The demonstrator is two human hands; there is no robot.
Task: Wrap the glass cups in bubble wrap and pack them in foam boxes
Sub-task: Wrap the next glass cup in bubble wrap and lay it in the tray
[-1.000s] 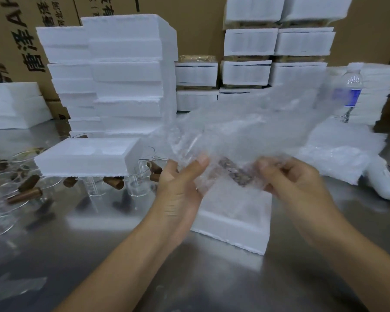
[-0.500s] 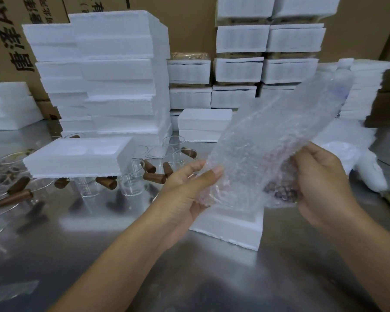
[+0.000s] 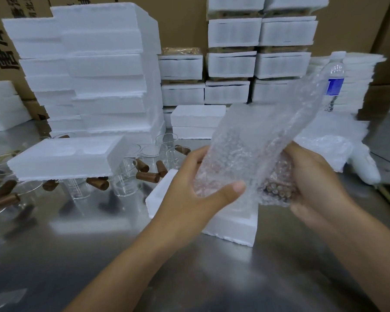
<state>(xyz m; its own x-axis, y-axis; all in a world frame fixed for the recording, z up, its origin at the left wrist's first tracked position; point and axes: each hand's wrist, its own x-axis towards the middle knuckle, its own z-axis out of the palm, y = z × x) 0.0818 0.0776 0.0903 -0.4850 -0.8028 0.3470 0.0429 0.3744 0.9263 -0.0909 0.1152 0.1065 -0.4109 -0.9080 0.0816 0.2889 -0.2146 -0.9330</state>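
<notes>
1. Squarely in the middle, held a sheet of bubble wrap between both hands, raised above the steel table.
2. Clasped its lower left edge with the left hand: thumb laid across the front of the sheet, fingers curled behind it.
3. Cupped its lower right part with the right hand, fingers curled round the bundle from the far side, thumb hidden by the wrap.
4. Made out, through the wrap and against the right palm, the dark brown part of a wrapped cup; could not make out its glass.
5. Found the free end of the sheet rising up and to the right from the grip, reaching across the front of a water bottle.
6. Found a foam box on the table directly beneath the grip, partly hidden by the left wrist.
7. Found loose glass cups with brown handles clustered left of the grip, and a foam tray resting on top of some of them.
8. Found stacks of foam boxes beyond the grip, set against cardboard cartons.
9. Found a heap of bubble wrap just right of the right hand.
</notes>
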